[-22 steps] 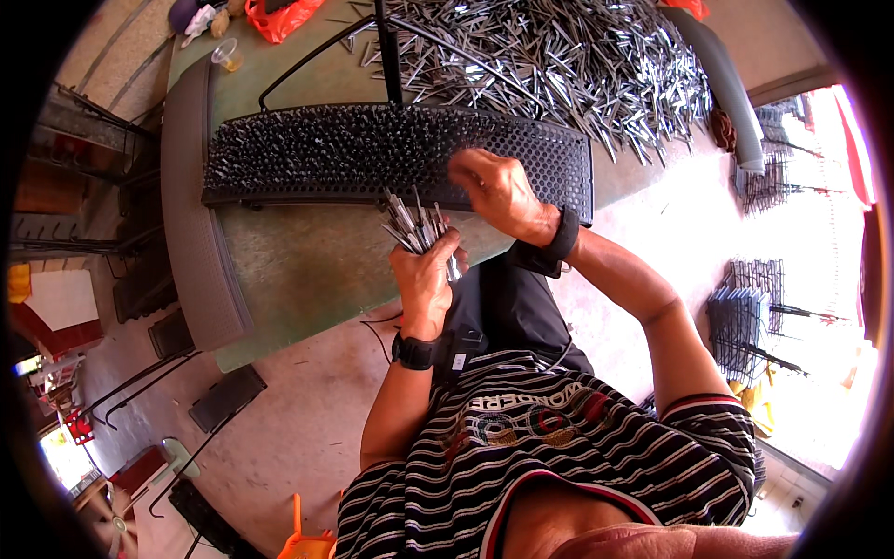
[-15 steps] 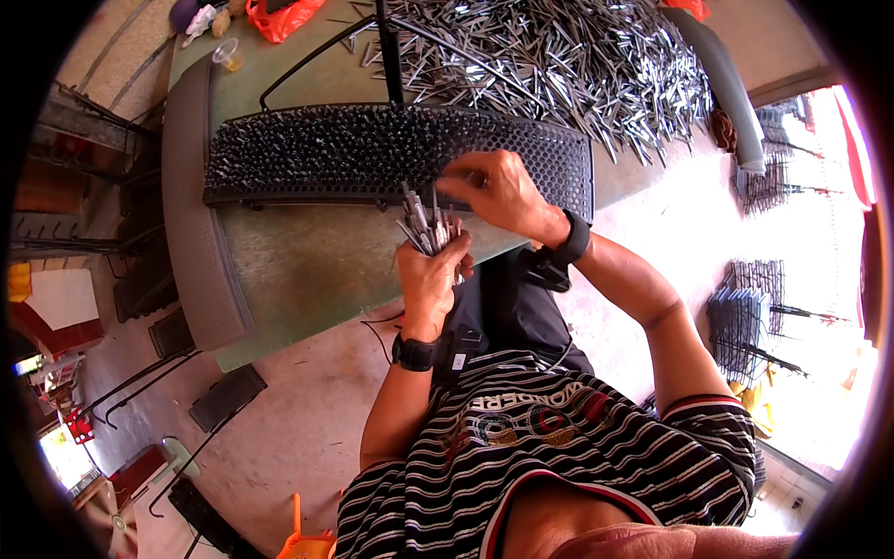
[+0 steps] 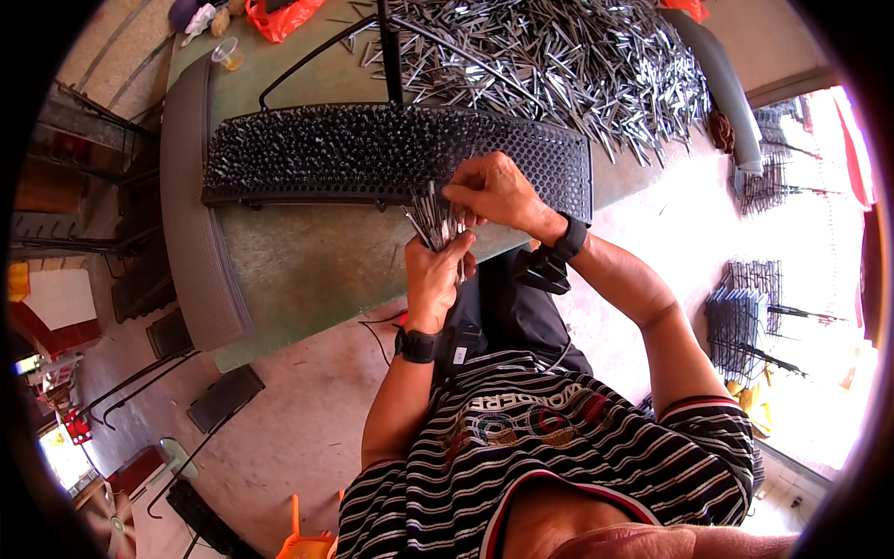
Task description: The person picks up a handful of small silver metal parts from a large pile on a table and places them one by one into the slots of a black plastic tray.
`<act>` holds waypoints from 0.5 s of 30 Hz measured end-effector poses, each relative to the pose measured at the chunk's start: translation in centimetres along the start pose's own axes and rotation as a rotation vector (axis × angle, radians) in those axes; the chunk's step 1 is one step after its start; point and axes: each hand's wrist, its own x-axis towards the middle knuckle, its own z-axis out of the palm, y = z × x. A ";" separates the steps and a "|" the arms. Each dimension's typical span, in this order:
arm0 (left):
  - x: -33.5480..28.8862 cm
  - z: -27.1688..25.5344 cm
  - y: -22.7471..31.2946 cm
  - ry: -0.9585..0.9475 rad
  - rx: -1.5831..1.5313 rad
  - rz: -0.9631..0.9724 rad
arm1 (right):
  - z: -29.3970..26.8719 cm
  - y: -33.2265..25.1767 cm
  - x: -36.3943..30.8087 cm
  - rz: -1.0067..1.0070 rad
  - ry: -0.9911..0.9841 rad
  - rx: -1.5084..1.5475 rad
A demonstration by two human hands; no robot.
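Observation:
My left hand (image 3: 434, 275) is closed round a bundle of thin metal rods (image 3: 430, 219), which fan out above my fist toward the panel. Right beside their upper ends, my right hand (image 3: 494, 193) has thumb and fingers pinched together; whatever is between the fingertips is too small to make out. Just beyond both hands lies a long, curved black perforated panel (image 3: 566, 177). Small shiny pieces stand densely in its left and middle holes, while bare holes show toward its right end.
A large heap of loose metal rods (image 3: 559, 65) covers the far table (image 3: 289, 279). A black metal frame (image 3: 391, 65) rises behind the panel. Grey padded pieces (image 3: 191, 186) border the table's left side. A clear plastic cup (image 3: 227, 54) stands far left, near a red bag (image 3: 284, 17).
My right hand has come back from over the panel to the tops of the bundled rods. My left hand has shifted slightly right, still holding the bundle.

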 end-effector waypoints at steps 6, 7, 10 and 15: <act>1.2 -1.4 -2.0 0.017 0.033 0.071 | -0.1 0.2 0.1 -0.051 0.312 0.284; 1.2 -1.4 -2.0 0.022 0.034 0.065 | 0.0 0.3 0.1 -0.098 0.346 0.259; 1.1 -1.4 -2.1 0.019 0.039 0.061 | 0.4 0.5 0.0 -0.225 0.410 0.155; 0.6 -1.6 -1.6 0.029 0.065 0.060 | 1.3 0.8 0.1 -0.349 0.393 -0.035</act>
